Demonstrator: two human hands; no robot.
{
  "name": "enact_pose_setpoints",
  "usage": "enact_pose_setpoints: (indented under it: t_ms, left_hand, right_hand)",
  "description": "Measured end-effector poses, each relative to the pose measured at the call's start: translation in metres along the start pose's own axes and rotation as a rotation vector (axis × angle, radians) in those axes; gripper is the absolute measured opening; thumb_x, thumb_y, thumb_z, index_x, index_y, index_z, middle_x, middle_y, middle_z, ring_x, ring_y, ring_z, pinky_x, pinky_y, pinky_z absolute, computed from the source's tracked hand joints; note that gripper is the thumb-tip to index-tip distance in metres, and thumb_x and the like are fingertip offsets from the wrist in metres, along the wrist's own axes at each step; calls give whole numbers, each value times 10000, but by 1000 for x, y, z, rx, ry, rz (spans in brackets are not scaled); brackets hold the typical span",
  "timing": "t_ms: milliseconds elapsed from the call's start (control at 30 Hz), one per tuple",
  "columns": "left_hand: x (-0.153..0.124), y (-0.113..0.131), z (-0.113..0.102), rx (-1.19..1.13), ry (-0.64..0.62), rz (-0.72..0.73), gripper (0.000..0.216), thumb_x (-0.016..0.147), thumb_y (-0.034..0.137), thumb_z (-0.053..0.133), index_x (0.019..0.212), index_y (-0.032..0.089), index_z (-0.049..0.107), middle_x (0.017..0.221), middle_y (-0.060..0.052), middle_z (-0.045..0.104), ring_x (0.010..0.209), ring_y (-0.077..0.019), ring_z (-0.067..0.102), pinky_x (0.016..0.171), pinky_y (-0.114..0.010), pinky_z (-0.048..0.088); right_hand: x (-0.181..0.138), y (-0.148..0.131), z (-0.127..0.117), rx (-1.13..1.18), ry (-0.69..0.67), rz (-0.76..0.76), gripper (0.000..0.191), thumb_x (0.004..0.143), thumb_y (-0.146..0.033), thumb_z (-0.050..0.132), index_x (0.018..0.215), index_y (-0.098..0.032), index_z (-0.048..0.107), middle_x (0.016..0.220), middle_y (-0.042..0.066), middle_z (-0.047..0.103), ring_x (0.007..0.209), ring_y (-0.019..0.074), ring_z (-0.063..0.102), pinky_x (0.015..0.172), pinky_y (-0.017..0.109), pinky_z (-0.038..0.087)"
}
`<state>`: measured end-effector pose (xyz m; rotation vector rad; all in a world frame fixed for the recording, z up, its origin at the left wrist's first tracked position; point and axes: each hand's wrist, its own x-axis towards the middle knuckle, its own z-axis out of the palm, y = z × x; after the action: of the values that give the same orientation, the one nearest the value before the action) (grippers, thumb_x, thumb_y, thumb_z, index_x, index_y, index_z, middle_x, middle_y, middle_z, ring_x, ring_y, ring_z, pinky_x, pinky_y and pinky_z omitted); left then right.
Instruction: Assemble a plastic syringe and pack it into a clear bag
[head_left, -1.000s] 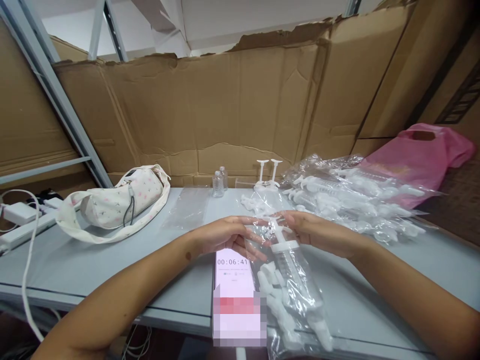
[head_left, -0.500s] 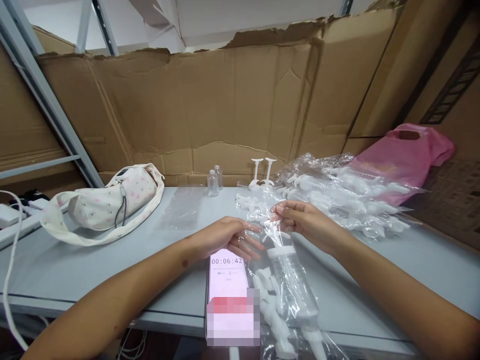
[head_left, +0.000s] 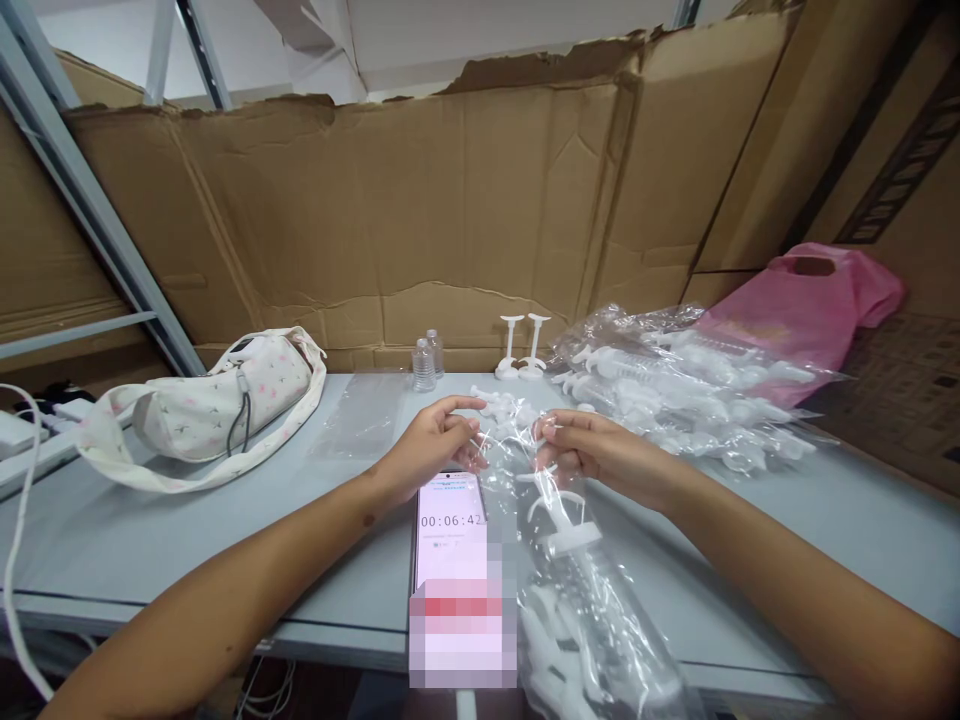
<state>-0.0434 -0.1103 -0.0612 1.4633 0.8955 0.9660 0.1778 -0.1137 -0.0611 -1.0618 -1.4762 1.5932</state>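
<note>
1. On my head view, the left hand [head_left: 437,440] is closed in a pinch. Thumb and fingertips meet on the upper left edge of the clear bag [head_left: 615,610].
2. The right hand [head_left: 592,452] is closed the same way on the bag's upper right edge, near the left hand and slightly above the desk [head_left: 150,520].
3. From the two hands the clear bag runs down towards me and lies on the desk as far as its front edge. Inside I make out a syringe [head_left: 570,535] with its plunger end towards the hands. Small white pieces [head_left: 551,640] lie beside its barrel.
4. A phone [head_left: 448,525] lies flat just below the left hand with its screen lit, close against the bag's left side.
5. To the right, behind the right hand, sits a pile of bagged syringes [head_left: 675,385], with a pink bag [head_left: 810,300] behind it.
6. Two white plungers [head_left: 521,345] stand upright by the cardboard wall [head_left: 450,220]. Two small bottles [head_left: 425,362] stand to their left, and flat clear sleeves [head_left: 367,415] lie in front of those.
7. A floral pouch [head_left: 210,405] rests well apart on the left of the desk.
</note>
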Motion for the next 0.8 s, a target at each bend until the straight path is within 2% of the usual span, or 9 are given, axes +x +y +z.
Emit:
enact_pose_setpoints:
  t_ms: [67, 267, 400, 567, 800]
  left_hand:
    - [1, -1, -1, 12, 0, 26, 268, 840, 251, 546, 1094, 171, 510, 706, -1, 595, 558, -99, 600, 570, -252, 496]
    - [2, -1, -4, 107, 29, 122, 279, 831, 349, 563, 1041, 173, 512, 688, 7, 586, 518, -85, 560, 511, -219, 450]
    - [4, -4, -8, 133, -34, 104, 322, 806, 396, 590, 1037, 188, 508, 704, 7, 573, 561, -91, 540, 516, -220, 436]
    - [3, -4, -6, 116, -46, 116, 236, 822, 346, 572, 983, 184, 513, 648, 21, 545, 547, -82, 501, 535, -217, 417]
    - [-2, 3, 0, 90, 22, 237, 220, 834, 255, 536, 1047, 199, 543, 738, -11, 587, 696, -120, 542, 606, -236, 431]
  right_hand:
    - [0, 1, 2, -27, -17, -13, 195, 807, -389, 609, 794, -197, 574, 714, 14, 660, 544, 104, 579, 582, 264, 479]
    - [4, 4, 0, -46, 117, -148, 195, 777, -383, 642, 741, -197, 594, 786, 6, 647, 693, 124, 612, 706, 274, 488]
    - [4, 3, -4, 10, 123, -144, 169, 782, -365, 633, 826, -204, 607, 762, 4, 643, 658, 128, 616, 686, 289, 501]
    - [3, 1, -2, 19, 176, -135, 175, 791, -333, 609, 915, -211, 593, 742, 14, 646, 619, 137, 614, 678, 316, 512]
    - [3, 2, 0, 34, 252, -303, 242, 776, -359, 630, 984, -240, 602, 804, 5, 651, 776, 165, 644, 801, 353, 493]
